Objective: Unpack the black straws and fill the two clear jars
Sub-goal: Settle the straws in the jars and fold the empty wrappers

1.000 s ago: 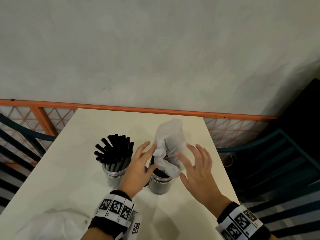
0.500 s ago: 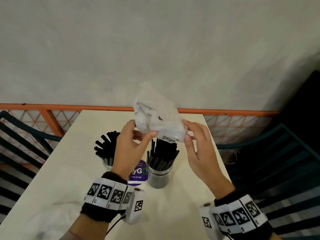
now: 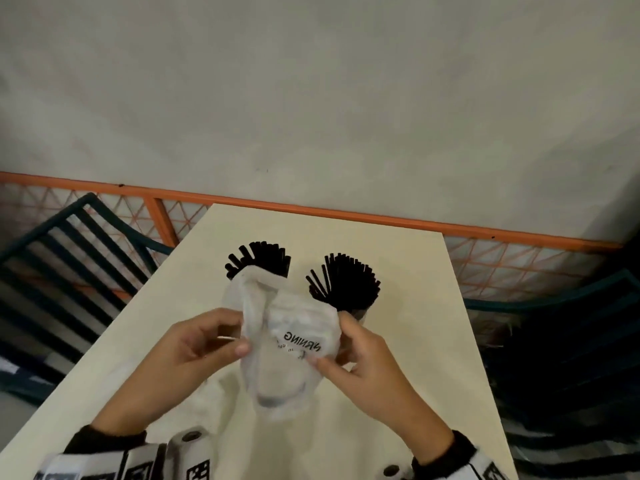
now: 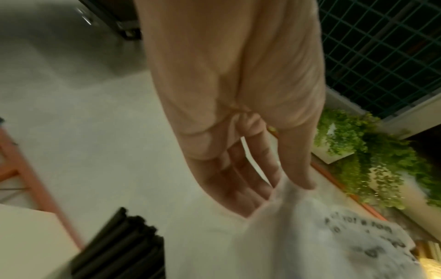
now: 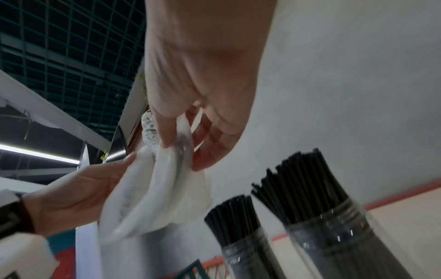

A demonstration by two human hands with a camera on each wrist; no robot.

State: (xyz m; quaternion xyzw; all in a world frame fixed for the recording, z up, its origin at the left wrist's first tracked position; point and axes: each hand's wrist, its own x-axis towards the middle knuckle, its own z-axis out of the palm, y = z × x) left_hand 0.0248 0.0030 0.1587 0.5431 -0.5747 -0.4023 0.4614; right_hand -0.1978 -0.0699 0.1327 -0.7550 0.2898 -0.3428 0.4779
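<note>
Pinching an empty plastic bag [image 3: 287,344] between them, left hand [image 3: 194,348] and right hand [image 3: 360,355] above table [image 3: 433,341]; straws [image 3: 343,282] fill both jars [image 5: 334,237] just beyond.

A translucent white plastic bag [image 3: 289,344] printed with black lettering sits in the grip of both hands. Beyond it, two clear jars [image 5: 343,243] show silvery grey through their walls, each packed with matte black straws [image 3: 343,282]. Under the grip lies the pale cream bench [image 3: 412,341]. An orange rail with orange lattice mesh [image 3: 346,214] runs beyond the bench, below a plain off-white wall [image 3: 311,98]. Dark teal slatted chairs [image 3: 62,268] stand either side. Each wrist wears a black band with black-and-white square-patterned markers [image 3: 197,474].
</note>
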